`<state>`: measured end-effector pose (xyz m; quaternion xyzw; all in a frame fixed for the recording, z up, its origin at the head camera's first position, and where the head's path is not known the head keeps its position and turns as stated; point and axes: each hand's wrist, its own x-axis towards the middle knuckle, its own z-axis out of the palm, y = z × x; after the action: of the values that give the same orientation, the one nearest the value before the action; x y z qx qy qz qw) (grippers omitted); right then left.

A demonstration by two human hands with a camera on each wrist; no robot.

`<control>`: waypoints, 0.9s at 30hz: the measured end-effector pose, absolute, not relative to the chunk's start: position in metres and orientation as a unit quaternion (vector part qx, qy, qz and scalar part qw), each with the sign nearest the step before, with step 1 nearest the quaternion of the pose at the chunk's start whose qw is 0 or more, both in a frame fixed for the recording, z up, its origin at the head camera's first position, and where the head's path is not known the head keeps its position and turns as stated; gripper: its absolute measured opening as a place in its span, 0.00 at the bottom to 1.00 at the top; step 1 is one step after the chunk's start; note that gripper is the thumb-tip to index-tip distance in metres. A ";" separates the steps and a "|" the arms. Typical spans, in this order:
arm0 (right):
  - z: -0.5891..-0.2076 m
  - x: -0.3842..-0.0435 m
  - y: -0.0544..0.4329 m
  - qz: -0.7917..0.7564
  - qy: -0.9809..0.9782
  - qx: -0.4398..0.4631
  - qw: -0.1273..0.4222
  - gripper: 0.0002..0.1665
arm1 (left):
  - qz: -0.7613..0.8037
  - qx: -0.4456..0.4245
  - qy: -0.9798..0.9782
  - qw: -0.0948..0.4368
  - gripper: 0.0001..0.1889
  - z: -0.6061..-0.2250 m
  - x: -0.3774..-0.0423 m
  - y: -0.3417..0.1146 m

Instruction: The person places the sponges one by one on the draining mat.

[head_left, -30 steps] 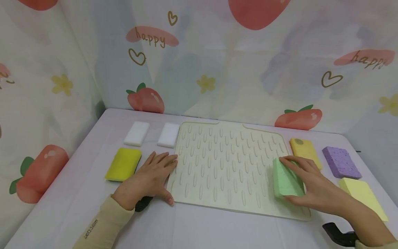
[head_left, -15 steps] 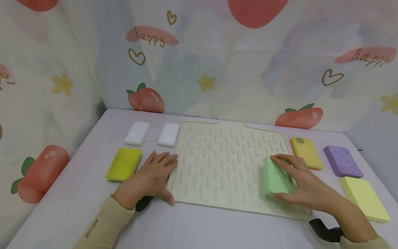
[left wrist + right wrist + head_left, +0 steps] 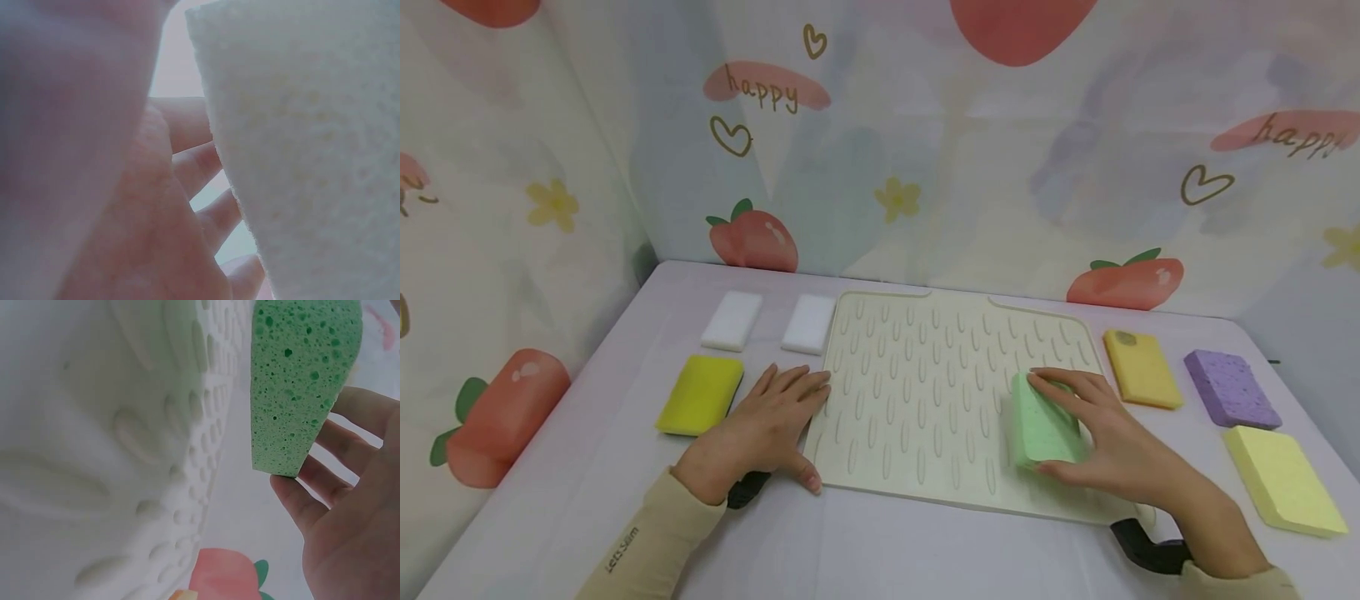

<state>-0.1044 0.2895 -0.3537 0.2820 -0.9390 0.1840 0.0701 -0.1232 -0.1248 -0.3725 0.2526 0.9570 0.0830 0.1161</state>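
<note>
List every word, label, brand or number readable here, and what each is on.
"happy": left pink patch on backdrop.
"happy": right pink patch, final letter faint.
"Lets S...m": left sleeve, second word unclear.
Lettering at backdrop's left edge: cut off, unreadable.
Round mark on orange-yellow sponge: no readable text.

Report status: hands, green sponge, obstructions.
Left hand at left edge of pale mat. Right hand grips green sponge over pale mat. Nothing seen blocking it.
</note>
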 end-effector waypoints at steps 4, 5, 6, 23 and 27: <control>-0.355 -0.105 0.284 0.187 -0.939 0.280 0.068 0.58 | 0.082 0.253 0.957 0.115 0.63 -0.373 -0.124 -0.124; -0.355 -0.105 0.283 0.186 -0.940 0.279 0.065 0.57 | 0.081 0.253 0.957 0.116 0.64 -0.373 -0.124 -0.123; -0.355 -0.105 0.282 0.187 -0.941 0.277 0.063 0.57 | 0.081 0.253 0.957 0.116 0.64 -0.373 -0.124 -0.123; -0.355 -0.104 0.279 0.170 -0.947 0.265 0.059 0.57 | 0.107 0.252 0.951 0.140 0.63 -0.372 -0.127 -0.127; -0.355 -0.105 0.278 0.173 -0.944 0.274 0.063 0.56 | 0.116 0.257 0.951 0.127 0.52 -0.371 -0.127 -0.126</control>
<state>-0.1046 0.2784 -0.3546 0.2739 -0.9439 0.1731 0.0635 -0.1274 -0.1259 -0.3709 0.2571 0.9510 0.1158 0.1272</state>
